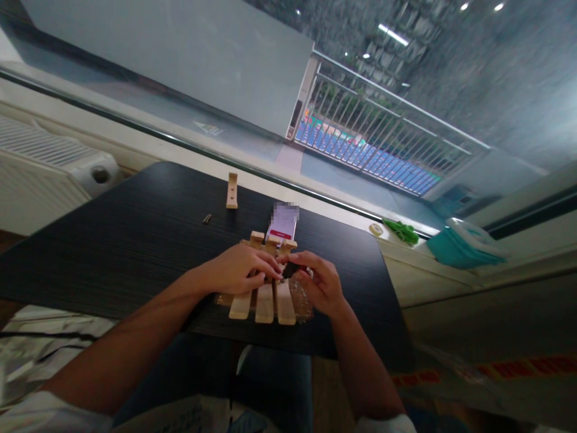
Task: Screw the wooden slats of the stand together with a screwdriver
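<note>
Three pale wooden slats (264, 304) with notched, upturned far ends lie side by side on clear plastic wrap (300, 296) at the table's near edge. My left hand (237, 269) reaches over the slats, fingers bent and drawn together near the middle; what is between its fingertips is hidden. From the other side, my right hand (322, 284) pinches a small black object (291, 270) between thumb and fingers, its end close to the left fingertips. The kind of this object cannot be made out.
On the dark table (135, 240) lie a short wooden piece with two holes (232, 191), a few small screws or pins (207, 219) and a lit phone (283, 221) just beyond the slats. The sill holds a tape roll (375, 230), green cloth (400, 231) and teal container (460, 245).
</note>
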`<state>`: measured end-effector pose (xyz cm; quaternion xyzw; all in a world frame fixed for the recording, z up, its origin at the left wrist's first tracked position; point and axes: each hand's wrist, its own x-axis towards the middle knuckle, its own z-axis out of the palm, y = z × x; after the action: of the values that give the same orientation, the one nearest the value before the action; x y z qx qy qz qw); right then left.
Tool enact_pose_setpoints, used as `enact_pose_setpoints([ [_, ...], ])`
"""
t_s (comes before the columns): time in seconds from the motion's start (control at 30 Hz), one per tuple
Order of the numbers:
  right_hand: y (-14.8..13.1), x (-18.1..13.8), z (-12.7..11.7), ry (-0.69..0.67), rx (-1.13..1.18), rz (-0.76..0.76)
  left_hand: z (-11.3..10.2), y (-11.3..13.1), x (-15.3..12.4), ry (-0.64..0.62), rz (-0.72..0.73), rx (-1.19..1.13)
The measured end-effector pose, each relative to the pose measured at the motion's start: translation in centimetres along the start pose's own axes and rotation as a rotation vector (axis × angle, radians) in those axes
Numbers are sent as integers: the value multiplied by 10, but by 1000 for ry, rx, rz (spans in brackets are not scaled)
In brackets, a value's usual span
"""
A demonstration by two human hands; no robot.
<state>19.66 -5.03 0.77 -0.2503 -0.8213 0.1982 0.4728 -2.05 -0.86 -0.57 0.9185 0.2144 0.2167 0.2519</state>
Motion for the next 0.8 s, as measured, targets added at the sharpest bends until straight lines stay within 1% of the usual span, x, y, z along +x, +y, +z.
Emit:
enact_pose_setpoints([
  [0.13,-2,1,-1,14,-14,10,0,1,0,7,8,-5],
  [0.33,-7,7,1,69,-24,-49,2,0,0,-5,15,-12],
  [0.63,-1,4,4,117,20,-32,1,-1,1,-25,9,-15],
  [0.8,0,5,6,144,46,-60,0,0,1,-33,-6,-21],
])
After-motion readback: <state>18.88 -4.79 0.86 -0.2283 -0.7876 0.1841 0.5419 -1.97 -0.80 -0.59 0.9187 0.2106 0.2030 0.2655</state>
